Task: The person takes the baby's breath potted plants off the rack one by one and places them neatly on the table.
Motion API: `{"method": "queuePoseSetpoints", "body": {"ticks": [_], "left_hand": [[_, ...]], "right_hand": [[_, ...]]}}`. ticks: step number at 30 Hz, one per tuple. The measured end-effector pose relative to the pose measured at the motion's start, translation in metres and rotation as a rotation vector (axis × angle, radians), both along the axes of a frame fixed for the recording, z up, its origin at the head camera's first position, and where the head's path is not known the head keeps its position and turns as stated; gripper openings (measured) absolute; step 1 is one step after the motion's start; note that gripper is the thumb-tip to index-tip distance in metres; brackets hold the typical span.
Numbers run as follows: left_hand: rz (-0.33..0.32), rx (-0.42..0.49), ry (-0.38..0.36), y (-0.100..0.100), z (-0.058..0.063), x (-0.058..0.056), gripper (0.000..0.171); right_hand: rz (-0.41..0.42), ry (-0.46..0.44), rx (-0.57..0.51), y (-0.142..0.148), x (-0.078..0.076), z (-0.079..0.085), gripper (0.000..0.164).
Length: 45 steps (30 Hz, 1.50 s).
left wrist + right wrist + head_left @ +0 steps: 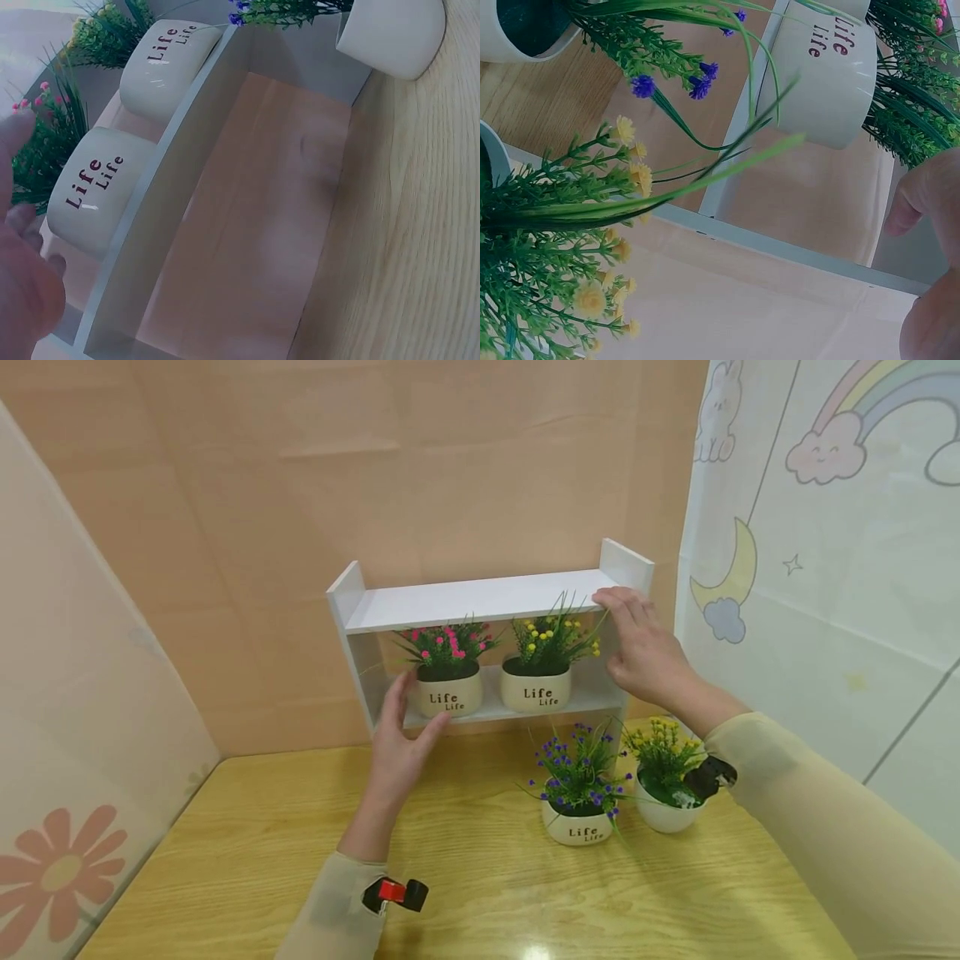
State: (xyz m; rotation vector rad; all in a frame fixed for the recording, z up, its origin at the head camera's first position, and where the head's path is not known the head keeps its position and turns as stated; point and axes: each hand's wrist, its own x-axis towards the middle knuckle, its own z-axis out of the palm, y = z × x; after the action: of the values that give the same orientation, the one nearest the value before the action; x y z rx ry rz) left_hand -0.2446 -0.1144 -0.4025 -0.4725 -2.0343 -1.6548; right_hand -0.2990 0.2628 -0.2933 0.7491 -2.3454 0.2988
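Observation:
A white two-tier shelf (480, 597) stands against the back wall, with two cream "Life" flowerpots on its lower board. My left hand (401, 739) is at the left end of the pink-flowered pot (450, 695), fingers beside it and thumb spread away in front. In the left wrist view, this hand (30, 277) shows beside that pot (101, 191). Next to it sits a yellow-flowered pot (536, 689). My right hand (645, 647) grips the shelf's upper right corner, fingers over the top board and thumb lower. Only part of this hand (930, 217) shows in the right wrist view.
On the wooden table (300, 843), a purple-flowered pot (581, 827) stands before the shelf's right end. Beside it, under my right forearm, is a white pot with yellow flowers (663, 814). A peach cloth wall (375, 468) rises behind; a printed curtain (840, 568) hangs at right.

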Motion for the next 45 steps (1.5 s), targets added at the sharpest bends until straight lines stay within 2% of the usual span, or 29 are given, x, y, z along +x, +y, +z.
{"method": "queuePoseSetpoints", "body": {"ticks": [6,11,16,20,25,30,39,45], "left_hand": [[0.103,-0.131,-0.079,-0.002,0.005,-0.006,0.101],[0.149,-0.250,-0.126,-0.002,0.016,-0.015,0.111],[0.105,-0.277,-0.133,-0.001,0.027,-0.030,0.105],[0.058,-0.281,-0.147,-0.002,0.033,-0.037,0.106],[0.050,-0.307,-0.172,-0.002,0.039,-0.044,0.107],[0.056,-0.348,-0.207,-0.003,0.039,-0.051,0.106],[0.046,-0.384,-0.251,-0.004,0.040,-0.058,0.103],[0.025,-0.382,-0.276,-0.006,0.043,-0.058,0.101]], "right_hand": [[-0.006,-0.014,-0.002,0.000,0.000,0.000,0.101],[-0.006,-0.017,-0.006,0.000,0.000,0.000,0.101],[-0.006,-0.013,-0.007,0.000,-0.001,-0.001,0.101],[0.005,-0.005,-0.012,0.000,-0.001,-0.001,0.101],[0.013,0.006,-0.015,0.000,-0.002,-0.001,0.102],[0.012,0.001,-0.018,-0.001,-0.004,-0.001,0.101],[-0.004,-0.015,-0.012,-0.002,-0.002,-0.002,0.101],[-0.011,-0.027,-0.024,-0.002,-0.001,-0.001,0.101]]}}
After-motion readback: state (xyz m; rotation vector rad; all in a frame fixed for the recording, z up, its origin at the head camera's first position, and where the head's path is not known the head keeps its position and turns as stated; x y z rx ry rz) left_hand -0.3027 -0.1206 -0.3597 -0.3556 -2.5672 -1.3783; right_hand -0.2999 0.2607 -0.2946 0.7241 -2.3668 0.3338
